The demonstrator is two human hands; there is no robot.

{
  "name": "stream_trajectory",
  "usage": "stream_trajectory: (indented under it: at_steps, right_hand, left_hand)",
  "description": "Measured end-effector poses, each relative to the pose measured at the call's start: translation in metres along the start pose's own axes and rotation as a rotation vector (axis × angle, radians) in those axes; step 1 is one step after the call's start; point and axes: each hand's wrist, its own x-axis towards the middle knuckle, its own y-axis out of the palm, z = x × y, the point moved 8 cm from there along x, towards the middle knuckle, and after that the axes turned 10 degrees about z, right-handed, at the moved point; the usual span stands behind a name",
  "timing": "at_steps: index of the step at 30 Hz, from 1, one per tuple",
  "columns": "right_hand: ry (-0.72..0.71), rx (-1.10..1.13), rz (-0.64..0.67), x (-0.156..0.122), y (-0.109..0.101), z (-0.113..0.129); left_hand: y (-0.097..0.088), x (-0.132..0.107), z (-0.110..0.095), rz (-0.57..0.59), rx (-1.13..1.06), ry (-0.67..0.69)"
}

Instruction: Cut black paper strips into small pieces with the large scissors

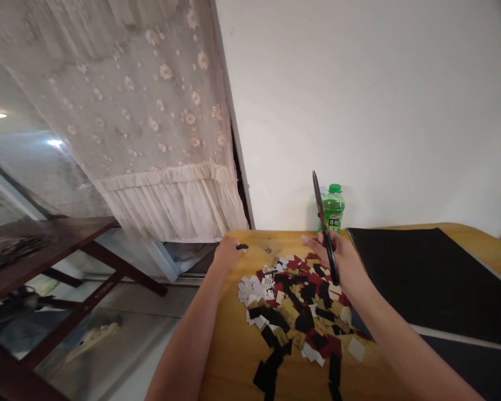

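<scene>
My right hand [345, 257] grips a pair of dark scissors [319, 207], blades pointing up and seemingly closed together. At the far left corner of the wooden table [221, 362], my left hand [226, 252] pinches a small black piece [242, 247] that looks like cut card. Between my forearms lies a loose pile of cut card pieces [294, 298] in white, red, black and tan. Some white pieces carry print. A few black strips [267, 374] trail from the pile toward the near edge.
A green-capped drink bottle [333, 207] stands against the wall behind my right hand. Large black sheets [434, 284] cover the table's right side. Left of the table hang a floral curtain [158, 111] and, lower, a dark wooden bench [87, 262].
</scene>
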Motion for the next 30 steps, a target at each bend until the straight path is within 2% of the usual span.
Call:
stream_trajectory:
  at_steps: [11, 15, 19, 22, 25, 30]
  right_hand:
    - [-0.013, -0.013, 0.003, 0.0, -0.002, 0.002]
    - [-0.016, -0.04, 0.014, -0.004, -0.001, 0.012]
    - [-0.039, -0.029, -0.03, -0.01, -0.008, 0.029]
    - [-0.09, 0.059, -0.044, -0.015, -0.016, 0.045]
    - [-0.132, 0.12, -0.066, -0.022, -0.027, 0.061]
    - [-0.198, 0.176, -0.137, -0.03, -0.042, 0.076]
  left_hand:
    - [0.004, 0.0, -0.003, 0.01, 0.064, 0.001]
    - [0.004, -0.004, -0.007, 0.021, 0.085, 0.036]
    - [-0.004, -0.009, -0.013, -0.018, 0.083, 0.047]
    - [-0.01, -0.014, -0.026, -0.035, 0.082, 0.081]
    - [-0.011, -0.014, -0.046, 0.006, 0.078, 0.127]
    - [0.005, 0.014, -0.079, 0.21, 0.05, 0.108]
